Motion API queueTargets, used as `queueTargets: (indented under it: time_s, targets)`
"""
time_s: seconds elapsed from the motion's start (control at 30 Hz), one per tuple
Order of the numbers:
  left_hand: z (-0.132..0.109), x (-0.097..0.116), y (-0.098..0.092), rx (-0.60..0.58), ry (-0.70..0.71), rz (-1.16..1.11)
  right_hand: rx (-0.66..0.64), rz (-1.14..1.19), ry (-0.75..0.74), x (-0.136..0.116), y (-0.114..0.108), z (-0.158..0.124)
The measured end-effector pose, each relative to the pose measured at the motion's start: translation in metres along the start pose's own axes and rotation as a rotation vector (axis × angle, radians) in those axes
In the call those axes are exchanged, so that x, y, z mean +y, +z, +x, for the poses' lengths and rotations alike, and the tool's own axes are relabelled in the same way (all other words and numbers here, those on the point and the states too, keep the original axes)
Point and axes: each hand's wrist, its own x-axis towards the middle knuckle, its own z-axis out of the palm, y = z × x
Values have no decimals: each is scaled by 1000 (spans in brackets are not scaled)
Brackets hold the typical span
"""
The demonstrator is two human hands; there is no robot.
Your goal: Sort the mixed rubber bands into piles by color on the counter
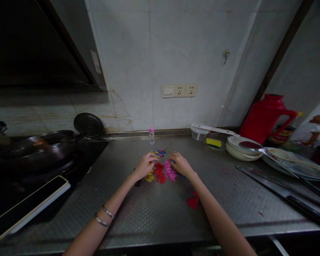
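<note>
Small coloured pieces lie in heaps on the metal counter [160,213]: a yellow heap [149,176], a red heap [160,173] and a pink heap [170,171]. Behind them is a mixed multicoloured heap [159,153]. My left hand [145,166] is over the yellow heap, fingers pinched together at the left of the mixed heap; a bit of yellow shows at the fingers. My right hand [180,163] is beside the pink heap with fingers curled down, and blue bits show beneath it. What its fingertips hold is too small to make out.
Behind the heaps stands a clear bottle with a pink cap [151,136]. A red scrap [192,202] lies near my right forearm. Bowls [242,153], a yellow sponge [213,143], a knife [266,185] and a red thermos [261,121] are right; a pan [40,153] and phone [29,206] left.
</note>
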Motion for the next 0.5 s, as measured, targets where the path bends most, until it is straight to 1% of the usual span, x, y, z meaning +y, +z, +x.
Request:
queueTargets:
  time_s: [0.03,0.1,0.17,0.23,0.3,0.37,0.5]
  targets:
    - [4,-4,-3,20,-37,-16,-4,1,5,0,-1,0]
    - [13,-15,-9,4,-117,-11,-3,2,11,-1,-2,0]
    - [21,-30,-13,-20,-192,36,4,3,13,-1,-2,0]
    - [29,-46,-14,-16,-233,86,6,9,16,0,0,0]
    - [36,-60,-11,-38,-258,140,5,14,13,0,1,0]
    - [41,-69,-6,-88,-298,213,11,15,4,0,2,0]
    - [47,-74,4,-193,-320,343,15,12,-4,1,2,0]
